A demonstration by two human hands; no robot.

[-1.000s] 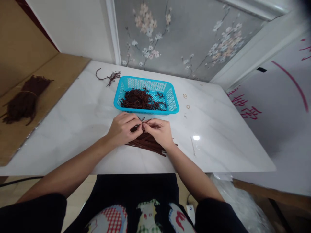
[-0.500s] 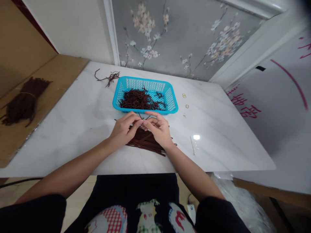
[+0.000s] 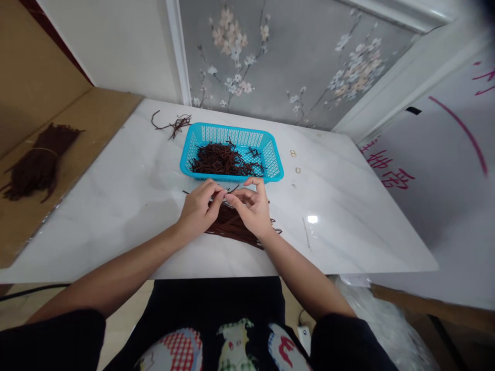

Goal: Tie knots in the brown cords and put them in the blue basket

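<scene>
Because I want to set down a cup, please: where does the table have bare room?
The table has two wide patches that look bare: right of the thin white stick, and between the cardboard and the left hand. The middle is crowded: left hand, right hand, brown strips, blue basket.

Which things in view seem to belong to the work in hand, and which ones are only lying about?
Likely in the work:
strand, at the fingers
brown pile, beneath
basket, holding short brown pieces

Likely just lying about:
tied bundle, far left (perhaps spare stock)
stray strands, behind the basket's left end
bands, to the basket's right
white stick
</scene>
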